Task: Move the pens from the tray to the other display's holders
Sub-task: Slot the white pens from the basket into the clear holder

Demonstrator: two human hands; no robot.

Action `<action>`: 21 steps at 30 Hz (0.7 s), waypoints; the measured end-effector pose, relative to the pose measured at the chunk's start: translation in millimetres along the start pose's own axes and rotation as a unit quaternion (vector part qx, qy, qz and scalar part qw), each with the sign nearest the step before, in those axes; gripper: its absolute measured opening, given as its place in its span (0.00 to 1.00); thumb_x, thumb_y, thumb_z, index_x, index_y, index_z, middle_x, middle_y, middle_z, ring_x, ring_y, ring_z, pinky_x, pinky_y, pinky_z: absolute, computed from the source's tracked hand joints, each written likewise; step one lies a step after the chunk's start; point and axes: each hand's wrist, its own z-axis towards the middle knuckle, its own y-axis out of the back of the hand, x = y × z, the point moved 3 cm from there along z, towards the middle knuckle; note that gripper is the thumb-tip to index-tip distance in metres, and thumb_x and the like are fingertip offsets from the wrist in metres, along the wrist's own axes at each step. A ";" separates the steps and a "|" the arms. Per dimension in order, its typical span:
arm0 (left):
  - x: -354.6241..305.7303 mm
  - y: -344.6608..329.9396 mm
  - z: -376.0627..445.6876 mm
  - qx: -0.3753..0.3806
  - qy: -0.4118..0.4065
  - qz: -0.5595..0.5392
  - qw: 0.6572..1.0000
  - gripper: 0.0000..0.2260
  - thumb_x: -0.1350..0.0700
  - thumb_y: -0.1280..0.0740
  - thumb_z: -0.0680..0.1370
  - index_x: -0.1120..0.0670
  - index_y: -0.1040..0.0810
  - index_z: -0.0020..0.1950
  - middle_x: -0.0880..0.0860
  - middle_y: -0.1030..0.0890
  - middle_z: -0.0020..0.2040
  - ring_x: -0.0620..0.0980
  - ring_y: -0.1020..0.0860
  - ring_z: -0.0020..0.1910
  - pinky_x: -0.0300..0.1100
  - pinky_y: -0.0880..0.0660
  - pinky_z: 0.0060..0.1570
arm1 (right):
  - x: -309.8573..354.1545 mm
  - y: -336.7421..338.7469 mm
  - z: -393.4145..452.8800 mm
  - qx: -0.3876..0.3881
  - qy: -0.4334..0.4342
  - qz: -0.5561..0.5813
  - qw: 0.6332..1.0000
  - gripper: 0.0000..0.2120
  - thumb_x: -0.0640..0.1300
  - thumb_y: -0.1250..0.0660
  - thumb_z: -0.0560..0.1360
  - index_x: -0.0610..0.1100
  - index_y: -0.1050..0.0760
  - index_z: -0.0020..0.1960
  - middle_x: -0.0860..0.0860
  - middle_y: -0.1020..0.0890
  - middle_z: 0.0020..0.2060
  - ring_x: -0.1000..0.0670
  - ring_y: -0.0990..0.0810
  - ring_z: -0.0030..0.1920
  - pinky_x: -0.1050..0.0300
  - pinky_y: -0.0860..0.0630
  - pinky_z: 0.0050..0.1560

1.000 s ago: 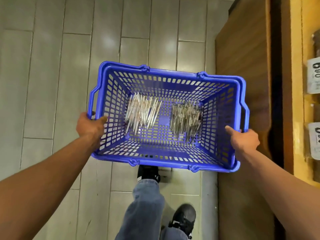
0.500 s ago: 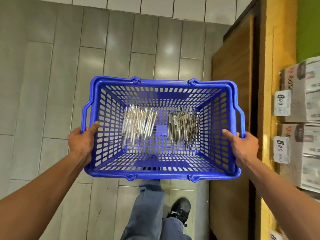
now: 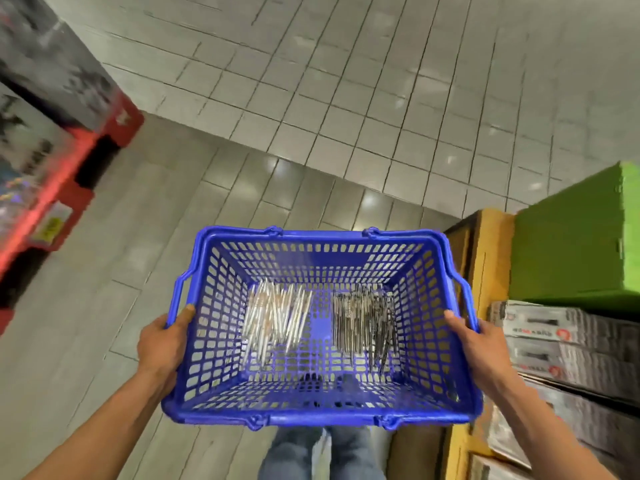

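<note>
while the left hand (image 3: 162, 344) and right hand (image 3: 481, 344) each grip a side rim of the blue basket (image 3: 322, 417), low centre, two pen bundles (image 3: 277, 320) lie inside: best carried level, so bundles stay separate.

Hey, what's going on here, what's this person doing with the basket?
A person is carrying a blue plastic basket in front of them through a shop aisle. The left hand grips its left rim and the right hand grips its right rim. Two bunches of pens lie on the basket floor: a lighter silver bunch on the left and a darker bunch on the right. None has gone into a display holder yet. Boxed goods sit on shelving to the right.
</note>
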 end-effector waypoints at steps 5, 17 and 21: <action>-1.0 73.7 -46.6 -0.054 0.040 -0.071 0.995 0.16 0.45 0.28 0.75 0.59 0.18 0.43 0.61 0.15 0.37 0.64 0.16 0.39 0.64 0.20 0.48 | 79.4 -22.5 -27.0 0.074 0.062 -0.083 0.992 0.15 0.53 0.25 0.70 0.40 0.19 0.45 0.42 0.14 0.37 0.40 0.15 0.39 0.35 0.19 0.43; 95.6 176.7 -197.8 -0.269 0.164 -0.367 0.875 0.18 0.50 0.25 0.74 0.66 0.18 0.50 0.68 0.16 0.46 0.65 0.18 0.44 0.68 0.21 0.49 | 201.0 -186.3 -93.4 0.301 0.194 -0.280 0.891 0.18 0.57 0.26 0.70 0.41 0.18 0.43 0.45 0.15 0.34 0.44 0.15 0.35 0.46 0.17 0.37; 148.0 197.1 -251.8 -0.344 0.208 -0.430 0.809 0.17 0.50 0.24 0.74 0.65 0.19 0.51 0.67 0.16 0.47 0.65 0.17 0.45 0.69 0.21 0.49 | 204.4 -254.9 -151.5 0.382 0.220 -0.325 0.837 0.14 0.52 0.26 0.72 0.40 0.20 0.45 0.44 0.15 0.34 0.45 0.15 0.33 0.55 0.21 0.28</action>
